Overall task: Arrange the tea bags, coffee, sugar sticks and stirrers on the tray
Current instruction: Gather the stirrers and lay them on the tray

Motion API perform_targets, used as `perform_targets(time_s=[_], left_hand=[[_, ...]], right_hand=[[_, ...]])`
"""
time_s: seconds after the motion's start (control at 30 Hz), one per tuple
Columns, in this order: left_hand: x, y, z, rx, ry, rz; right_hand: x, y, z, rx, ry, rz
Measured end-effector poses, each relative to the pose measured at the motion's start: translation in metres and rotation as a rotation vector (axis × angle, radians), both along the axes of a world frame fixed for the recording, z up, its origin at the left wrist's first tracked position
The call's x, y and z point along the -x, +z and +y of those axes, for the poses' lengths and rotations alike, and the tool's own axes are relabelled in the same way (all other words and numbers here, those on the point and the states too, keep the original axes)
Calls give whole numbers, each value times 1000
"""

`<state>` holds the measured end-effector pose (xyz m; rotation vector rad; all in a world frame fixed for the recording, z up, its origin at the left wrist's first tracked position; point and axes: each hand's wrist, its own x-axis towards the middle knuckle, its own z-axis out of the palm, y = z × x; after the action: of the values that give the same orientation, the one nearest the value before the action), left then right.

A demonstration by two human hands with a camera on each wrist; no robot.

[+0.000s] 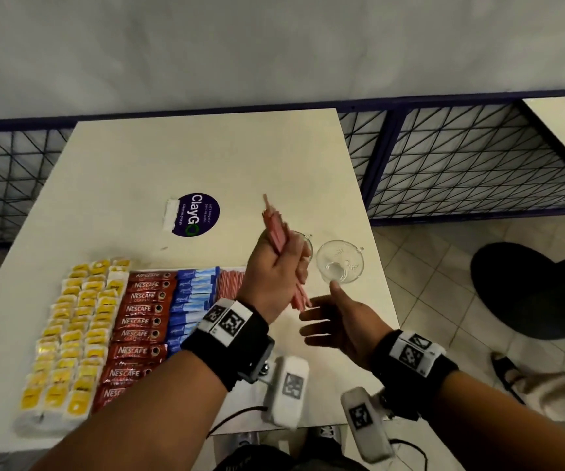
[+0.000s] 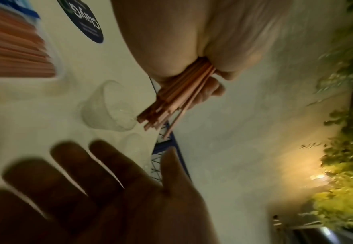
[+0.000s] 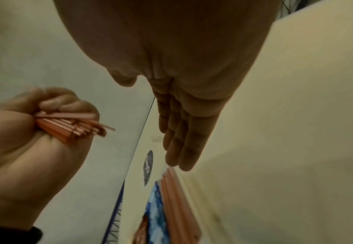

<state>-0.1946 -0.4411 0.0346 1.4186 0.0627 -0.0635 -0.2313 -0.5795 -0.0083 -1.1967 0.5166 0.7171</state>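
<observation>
Your left hand is gripping a bundle of stirrers upright above the table beside the tray, while your right hand is waiting flat-fingered underneath, probably to square their ends before laying them down.

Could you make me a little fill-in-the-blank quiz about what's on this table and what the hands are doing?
1. The bundle of pink stirrers is gripped by the ____ hand.
2. The right hand is ____, holding nothing.
3. The red coffee sachets lie between the blue sugar sticks and the ____ tea bags.
4. Beside the hands stands a clear ____.

Missing words: left; open; yellow; cup
</observation>
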Motion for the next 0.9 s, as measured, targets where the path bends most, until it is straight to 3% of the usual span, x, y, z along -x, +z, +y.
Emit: perform_targets(time_s=[0.13,0.23,0.4,0.5,0.63,0.7,0.8,0.9], left_hand=[[-5,10,-9,117,-32,-88],[6,6,-10,75,-146,-122],[9,6,0,-27,-213,-81],[7,12,16,-298,-282,-130],[2,17,49,-1071,-486,-224],[2,18,51,-1340,-548,-292],[4,23,37,-1434,-598,-327],[3,24,40,-1418,-570,-278]], right_hand=[[-16,23,19,-230,-85,38],[-22,36,24,-387,-163,49],[-20,39,27,-436,-145,38],[-23,38,27,-309,-40,-5],[-44,49,20,-84,-78,-270],[-50,57,26,20,-62,-395],[-49,60,44,261,74,-542],[-50,59,51,305,104,-580]])
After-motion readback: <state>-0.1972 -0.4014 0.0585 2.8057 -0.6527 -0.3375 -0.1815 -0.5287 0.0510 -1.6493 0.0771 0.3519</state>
